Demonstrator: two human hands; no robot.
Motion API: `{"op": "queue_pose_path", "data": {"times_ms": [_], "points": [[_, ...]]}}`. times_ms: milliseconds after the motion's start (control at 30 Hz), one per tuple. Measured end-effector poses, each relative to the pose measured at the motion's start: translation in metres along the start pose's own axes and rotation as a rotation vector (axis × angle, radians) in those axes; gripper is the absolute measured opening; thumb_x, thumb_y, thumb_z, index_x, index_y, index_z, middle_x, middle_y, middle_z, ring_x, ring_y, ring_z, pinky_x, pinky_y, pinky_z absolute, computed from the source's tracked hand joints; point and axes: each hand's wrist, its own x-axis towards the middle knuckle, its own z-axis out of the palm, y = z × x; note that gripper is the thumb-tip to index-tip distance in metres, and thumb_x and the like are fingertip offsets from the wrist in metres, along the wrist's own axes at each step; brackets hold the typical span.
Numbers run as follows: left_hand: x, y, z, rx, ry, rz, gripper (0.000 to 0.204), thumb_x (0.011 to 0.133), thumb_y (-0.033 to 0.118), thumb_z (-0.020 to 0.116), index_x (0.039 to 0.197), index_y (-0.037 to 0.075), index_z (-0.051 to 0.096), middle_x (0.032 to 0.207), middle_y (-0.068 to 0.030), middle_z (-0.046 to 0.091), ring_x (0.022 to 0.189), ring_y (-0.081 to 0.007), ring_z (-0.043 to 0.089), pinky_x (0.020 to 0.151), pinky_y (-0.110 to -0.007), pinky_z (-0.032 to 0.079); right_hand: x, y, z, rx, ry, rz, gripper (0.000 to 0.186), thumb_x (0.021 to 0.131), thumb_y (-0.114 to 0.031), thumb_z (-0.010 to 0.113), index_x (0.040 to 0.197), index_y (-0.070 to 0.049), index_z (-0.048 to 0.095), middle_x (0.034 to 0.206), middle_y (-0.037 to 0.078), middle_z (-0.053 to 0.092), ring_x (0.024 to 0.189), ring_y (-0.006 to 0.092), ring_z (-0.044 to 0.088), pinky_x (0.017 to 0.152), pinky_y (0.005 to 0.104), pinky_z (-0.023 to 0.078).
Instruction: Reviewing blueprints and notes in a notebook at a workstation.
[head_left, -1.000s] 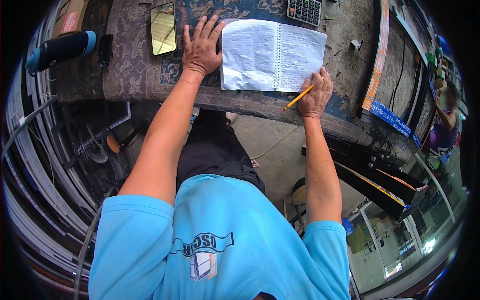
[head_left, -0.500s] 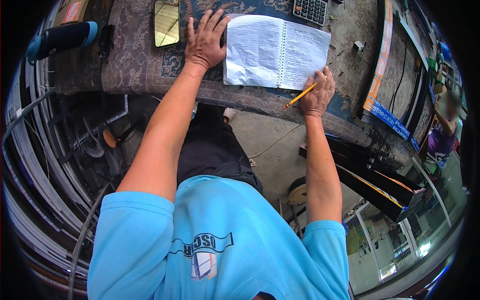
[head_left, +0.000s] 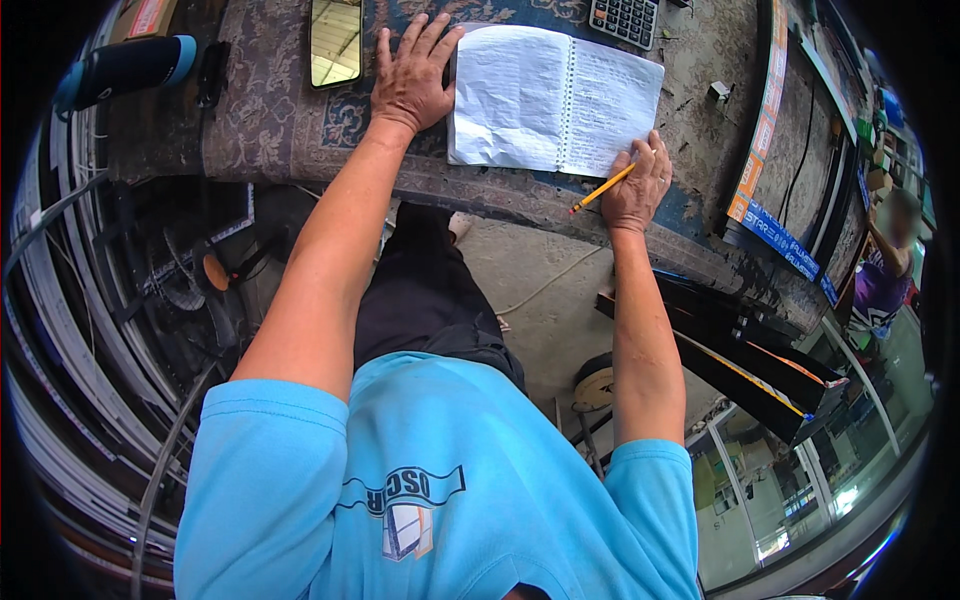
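An open spiral notebook (head_left: 510, 100) lies on the carpet-covered table, its right page filled with handwriting and its left page wrinkled. My left hand (head_left: 412, 82) rests flat with fingers spread along the notebook's left edge. At the lower right corner of the notebook, my right hand (head_left: 640, 188) is closed round a yellow pencil (head_left: 603, 189). The pencil slants down to the left, eraser end outward; its other end is hidden by my fingers. Just left of my left hand lies a smartphone (head_left: 336, 45) with a reflective screen.
A calculator (head_left: 622, 20) sits beyond the notebook. A dark bottle (head_left: 130, 70) with blue ends lies at the far left. Long metal profiles (head_left: 70, 370) are stacked on the left. Black profiles (head_left: 740, 360) jut out below the table at right. Another person (head_left: 885, 260) is at the far right.
Both hands, the notebook and the pencil keep nearly the same places. The view has shifted slightly, and the person at the far right has moved a little.
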Motion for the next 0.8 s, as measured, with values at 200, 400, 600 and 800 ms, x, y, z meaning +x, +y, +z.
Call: {"op": "queue_pose_path", "data": {"times_ms": [200, 400, 600, 800], "points": [[0.0, 0.0, 0.0, -0.008, -0.004, -0.009, 0.068, 0.088, 0.037, 0.063, 0.153, 0.031, 0.045, 0.162, -0.0018, 0.041, 0.152, -0.0252, 0.032, 0.125, -0.063, 0.011, 0.0, 0.0, 0.0, -0.007, -0.005, 0.003, 0.028, 0.098, -0.023, 0.059, 0.123, -0.011, 0.054, 0.146, 0.018, 0.052, 0.141, 0.0364, 0.044, 0.119, 0.0535, 0.028], [-0.001, 0.0, -0.004, -0.008, -0.012, 0.009, 0.069, 0.087, 0.036, 0.064, 0.153, 0.031, 0.045, 0.162, -0.0016, 0.04, 0.152, -0.0252, 0.032, 0.125, -0.063, 0.011, -0.001, 0.0, 0.0, -0.008, -0.012, 0.013, 0.028, 0.098, -0.023, 0.058, 0.123, -0.011, 0.054, 0.148, 0.018, 0.051, 0.142, 0.0365, 0.043, 0.119, 0.0535, 0.027], [0.001, 0.004, -0.01, 0.007, -0.044, -0.018, 0.073, 0.086, 0.034, 0.069, 0.155, 0.03, 0.043, 0.164, 0.0013, 0.038, 0.153, -0.0228, 0.029, 0.126, -0.06, 0.014, 0.0, -0.001, 0.0, -0.016, -0.028, 0.019, 0.029, 0.098, -0.024, 0.058, 0.124, -0.011, 0.054, 0.148, 0.018, 0.051, 0.142, 0.0366, 0.043, 0.12, 0.0534, 0.027], [0.003, 0.006, -0.014, 0.009, -0.085, -0.021, 0.078, 0.083, 0.031, 0.073, 0.155, 0.029, 0.042, 0.164, 0.0013, 0.036, 0.153, -0.0232, 0.029, 0.126, -0.059, 0.013, 0.001, 0.002, -0.001, -0.007, -0.03, 0.02, 0.03, 0.098, -0.025, 0.057, 0.125, -0.011, 0.054, 0.148, 0.018, 0.051, 0.141, 0.0367, 0.044, 0.12, 0.0539, 0.026]]}}
